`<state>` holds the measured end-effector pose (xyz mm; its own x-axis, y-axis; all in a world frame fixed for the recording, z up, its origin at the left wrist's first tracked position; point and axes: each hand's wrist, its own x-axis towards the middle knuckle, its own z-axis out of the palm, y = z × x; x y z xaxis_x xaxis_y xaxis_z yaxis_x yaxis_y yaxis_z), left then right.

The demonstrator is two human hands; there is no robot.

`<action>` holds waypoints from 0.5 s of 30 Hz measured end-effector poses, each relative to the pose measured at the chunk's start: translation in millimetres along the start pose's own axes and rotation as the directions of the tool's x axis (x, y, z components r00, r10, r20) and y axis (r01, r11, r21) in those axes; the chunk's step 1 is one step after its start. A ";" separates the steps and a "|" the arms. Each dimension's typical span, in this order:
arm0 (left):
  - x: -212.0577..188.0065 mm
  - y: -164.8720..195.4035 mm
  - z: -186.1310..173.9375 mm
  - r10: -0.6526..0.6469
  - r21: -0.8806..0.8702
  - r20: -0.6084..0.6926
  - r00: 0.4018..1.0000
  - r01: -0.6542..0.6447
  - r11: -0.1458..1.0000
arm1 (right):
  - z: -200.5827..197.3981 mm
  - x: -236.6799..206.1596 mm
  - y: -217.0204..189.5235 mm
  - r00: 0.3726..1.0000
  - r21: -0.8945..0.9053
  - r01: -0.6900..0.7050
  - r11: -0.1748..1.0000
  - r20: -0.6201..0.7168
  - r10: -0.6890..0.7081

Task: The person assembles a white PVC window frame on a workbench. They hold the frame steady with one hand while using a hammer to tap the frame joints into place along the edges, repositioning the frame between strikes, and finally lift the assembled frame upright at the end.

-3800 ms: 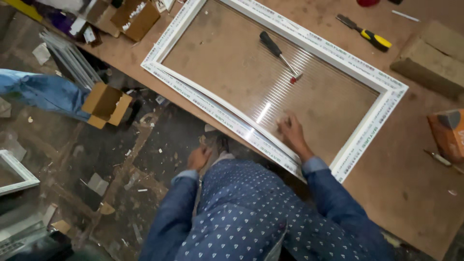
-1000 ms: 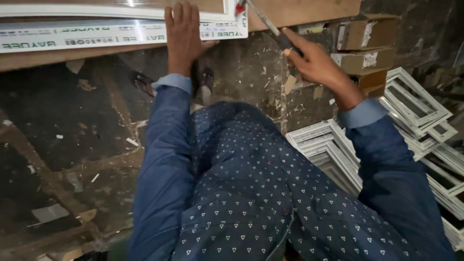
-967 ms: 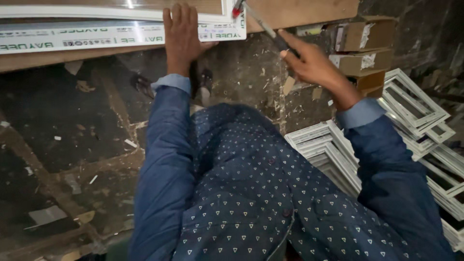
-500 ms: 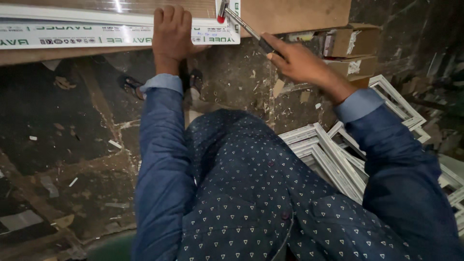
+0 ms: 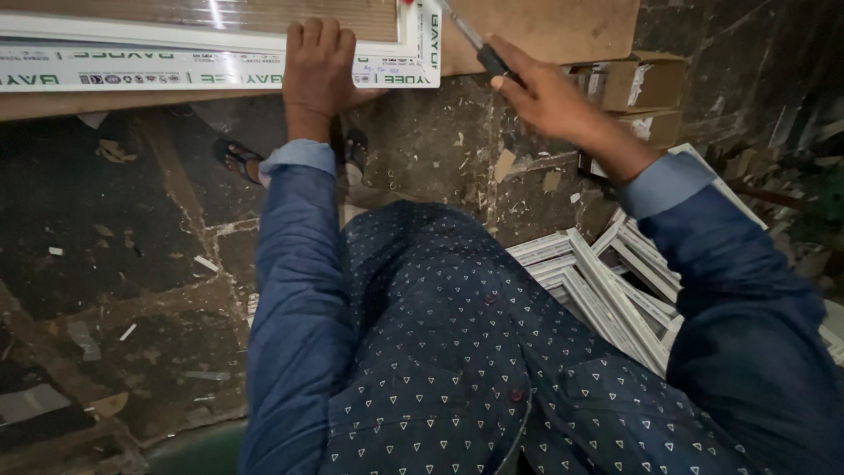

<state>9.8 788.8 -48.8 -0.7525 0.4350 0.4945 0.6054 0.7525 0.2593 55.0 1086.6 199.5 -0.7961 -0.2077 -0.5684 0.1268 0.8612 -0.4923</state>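
The bench [image 5: 545, 26] carries a white window frame [image 5: 176, 66] flush along its near edge, corner toward the right. The left hand [image 5: 318, 66] presses flat on the frame's rail, open-palmed, apparently pinning it steady. The right hand [image 5: 549, 97] grips a screwdriver [image 5: 475, 48], angled toward that corner.

White window frame [image 5: 220, 66] flat on workbench; screwdriver [image 5: 479, 48] tilted.

Dark blue triangle-dotted shirt, lighter blue cuffs.
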 end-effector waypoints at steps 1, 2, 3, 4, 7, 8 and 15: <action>0.4 0.4 -0.4 -0.002 0.000 -0.002 1.000 0.002 1.000 | 0.3 1.3 2.6 0.990 -0.128 0.141 0.982 -0.012 -0.143; 0.4 1.0 -1.2 -0.004 0.003 0.004 1.000 0.004 1.000 | 1.2 2.1 4.5 0.959 -0.250 0.272 0.929 -0.005 -0.282; 1.7 1.1 -1.3 -0.003 0.008 0.007 1.000 0.003 1.000 | 0.8 2.9 5.7 0.910 -0.365 0.393 0.844 0.018 -0.415; 2.4 1.0 -1.9 0.000 0.015 0.007 1.000 -0.001 1.000 | 1.0 3.2 5.7 0.969 -0.240 0.246 0.939 0.057 -0.240; 3.8 1.6 -3.3 -0.008 -0.025 -0.012 1.000 0.008 1.000 | 0.4 3.0 0.6 0.990 0.011 -0.064 0.998 0.126 0.062; 4.1 1.6 -3.7 -0.006 -0.025 -0.004 1.000 0.005 1.000 | 0.0 2.7 -2.3 0.999 0.026 -0.018 1.000 0.039 0.017; 5.3 2.6 -6.6 -0.028 -0.049 0.018 0.999 0.028 0.998 | 4.0 3.5 -4.8 0.975 -0.066 -0.116 0.991 0.183 0.126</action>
<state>9.1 789.8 -40.0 -0.7734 0.4229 0.4723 0.5959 0.7392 0.3138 54.0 1079.9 197.3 -0.6523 -0.1786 -0.7367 0.1787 0.9082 -0.3784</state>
